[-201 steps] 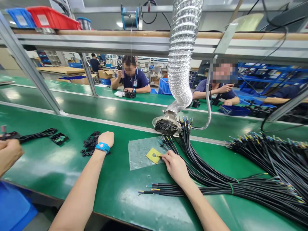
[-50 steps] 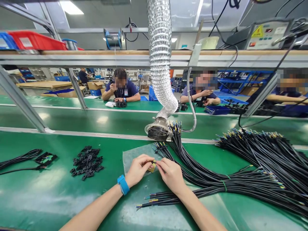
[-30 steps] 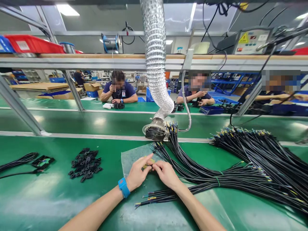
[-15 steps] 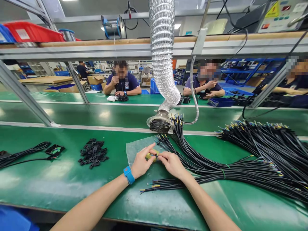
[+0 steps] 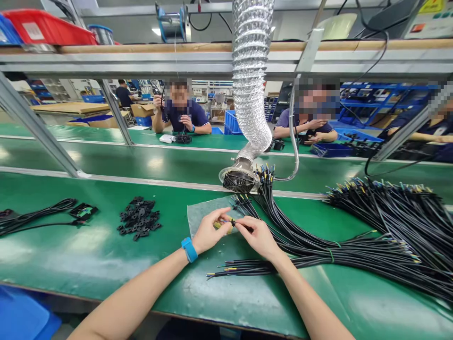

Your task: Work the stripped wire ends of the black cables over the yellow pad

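Over a clear plastic bag point(image 5: 198, 218), my hands meet at a black cable's wire end. My left hand point(image 5: 209, 231), with a blue band on its wrist, is closed on the thin coloured wires. My right hand point(image 5: 259, 237) pinches the black sheath just behind. Where the wires leave the sheath sits a small black plastic piece point(image 5: 232, 223), between my fingertips. A yellow sponge point(image 5: 216, 225) shows partly behind my left fingers. To the left lies a pile of small black plastic pieces point(image 5: 139, 217). A bundle of black cables point(image 5: 293, 236) runs past my right hand.
A fume duct point(image 5: 252, 75) hangs above, its fan point(image 5: 239, 180) low behind my hands. More cables point(image 5: 382, 212) lie right. A small green circuit board point(image 5: 83, 212) with cables sits left. Co-workers sit across the green bench point(image 5: 106, 264). A blue bin point(image 5: 24, 316) stands lower left.
My left hand has come from the black pile to join my right hand at the cable end, which has left the sponge. Recently the black piece shows more clearly; the view has tilted down.
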The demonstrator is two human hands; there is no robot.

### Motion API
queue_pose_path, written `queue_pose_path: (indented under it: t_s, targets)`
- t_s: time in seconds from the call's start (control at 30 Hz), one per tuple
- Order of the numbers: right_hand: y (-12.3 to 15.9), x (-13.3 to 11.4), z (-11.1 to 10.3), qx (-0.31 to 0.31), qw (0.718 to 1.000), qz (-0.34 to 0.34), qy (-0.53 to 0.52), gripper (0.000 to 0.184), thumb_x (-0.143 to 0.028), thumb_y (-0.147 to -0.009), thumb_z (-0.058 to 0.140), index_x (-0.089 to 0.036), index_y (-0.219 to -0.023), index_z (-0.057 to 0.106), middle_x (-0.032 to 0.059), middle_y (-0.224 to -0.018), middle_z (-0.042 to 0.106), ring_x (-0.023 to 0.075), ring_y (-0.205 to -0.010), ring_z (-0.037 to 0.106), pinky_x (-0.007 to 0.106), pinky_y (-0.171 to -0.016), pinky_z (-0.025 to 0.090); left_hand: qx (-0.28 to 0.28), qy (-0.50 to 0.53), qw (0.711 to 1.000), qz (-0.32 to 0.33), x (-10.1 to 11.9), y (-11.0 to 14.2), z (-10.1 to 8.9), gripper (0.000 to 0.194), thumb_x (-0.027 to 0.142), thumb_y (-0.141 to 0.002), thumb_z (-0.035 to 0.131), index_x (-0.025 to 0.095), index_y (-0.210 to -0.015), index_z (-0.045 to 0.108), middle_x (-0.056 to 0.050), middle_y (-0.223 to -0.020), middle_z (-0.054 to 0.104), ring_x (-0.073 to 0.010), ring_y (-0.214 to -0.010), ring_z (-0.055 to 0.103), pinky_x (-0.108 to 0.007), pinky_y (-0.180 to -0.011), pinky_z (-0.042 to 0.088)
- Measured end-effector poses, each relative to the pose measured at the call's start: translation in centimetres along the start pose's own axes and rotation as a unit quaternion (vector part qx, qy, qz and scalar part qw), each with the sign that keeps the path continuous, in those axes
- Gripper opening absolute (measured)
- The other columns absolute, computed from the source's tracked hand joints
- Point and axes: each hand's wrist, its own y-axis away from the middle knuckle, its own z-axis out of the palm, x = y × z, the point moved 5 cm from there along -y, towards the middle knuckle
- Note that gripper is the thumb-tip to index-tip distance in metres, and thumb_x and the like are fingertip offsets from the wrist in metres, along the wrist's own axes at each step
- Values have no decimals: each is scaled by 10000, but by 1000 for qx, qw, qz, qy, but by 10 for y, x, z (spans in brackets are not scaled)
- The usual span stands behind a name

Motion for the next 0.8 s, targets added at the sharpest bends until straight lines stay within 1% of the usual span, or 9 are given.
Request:
queue_pose_path:
  t_s: [0.07, 0.17, 0.27, 0.4, 0.53, 0.6, 0.67, 0.73, 0.8]
  targets:
    - [1, -4, 0, 7, 999, -23, 42, 295, -302, -938, 475, -172, -888, 735, 29, -694, 616, 137, -610, 551, 241, -591, 396, -5, 58, 997, -49, -9, 0, 3, 451, 283, -836, 616, 122, -1254, 563, -54, -872, 658, -159, -790, 619, -319, -762, 515]
    - [3, -7, 1, 13, 992, -59, 113, 325, -305, -964, 449, -179, -853, 727, 23, -659, 592, 132, -586, 534, 244, -572, 361, -10, 100, 993, -67, -13, 0, 6, 527, 258, -780, 679, 121, -1271, 546, -41, -861, 657, -150, -785, 623, -296, -748, 513]
    - [4, -7, 3, 6, 987, -69, 143, 385, -318, -986, 410, -180, -763, 691, 23, -640, 586, 136, -583, 537, 250, -574, 349, -16, 83, 995, -48, -8, 1, 5, 552, 198, -762, 675, 155, -1295, 541, -37, -906, 665, -149, -835, 628, -290, -776, 511]
    - [4, -2, 5, -27, 994, -39, 99, 400, -317, -985, 394, -185, -720, 663, 22, -678, 628, 139, -609, 570, 248, -594, 375, -21, -3, 1000, 7, 4, 2, 3, 527, 162, -781, 648, 203, -1299, 555, -15, -915, 684, -141, -855, 624, -310, -860, 496]
    - [2, -4, 5, -41, 996, -30, 71, 383, -332, -967, 409, -192, -726, 671, 28, -713, 660, 151, -644, 600, 249, -598, 411, -24, -49, 998, 32, 6, 3, 4, 525, 147, -798, 629, 224, -1311, 546, -8, -929, 691, -144, -865, 631, -314, -880, 501]
    - [1, -6, 0, -10, 995, -46, 83, 354, -343, -961, 421, -193, -789, 691, 35, -737, 669, 156, -665, 615, 251, -616, 434, -21, -71, 996, 53, 6, 1, 3, 522, 149, -804, 628, 215, -1315, 540, -26, -977, 681, -155, -904, 629, -320, -901, 498]
    - [0, -3, -13, 76, 988, -55, 123, 323, -350, -961, 430, -187, -898, 702, 53, -795, 680, 165, -705, 628, 261, -660, 455, -2, -99, 991, 87, 6, -3, -3, 513, 164, -819, 622, 207, -1322, 529, -51, -1056, 652, -165, -954, 620, -324, -917, 498]
    - [0, 8, -27, 175, 963, -39, 199, 319, -338, -964, 421, -172, -1018, 687, 91, -876, 681, 194, -768, 629, 293, -703, 464, 35, -159, 980, 112, 6, -10, -20, 465, 181, -851, 593, 195, -1311, 532, -75, -1123, 615, -171, -997, 607, -320, -926, 497]
    - [-2, 24, -34, 198, 934, -16, 296, 350, -300, -958, 381, -150, -1103, 662, 144, -941, 664, 251, -822, 609, 358, -714, 461, 61, -288, 952, 87, 4, -20, -46, 383, 201, -890, 546, 187, -1272, 562, -93, -1158, 594, -182, -1048, 587, -319, -949, 482]
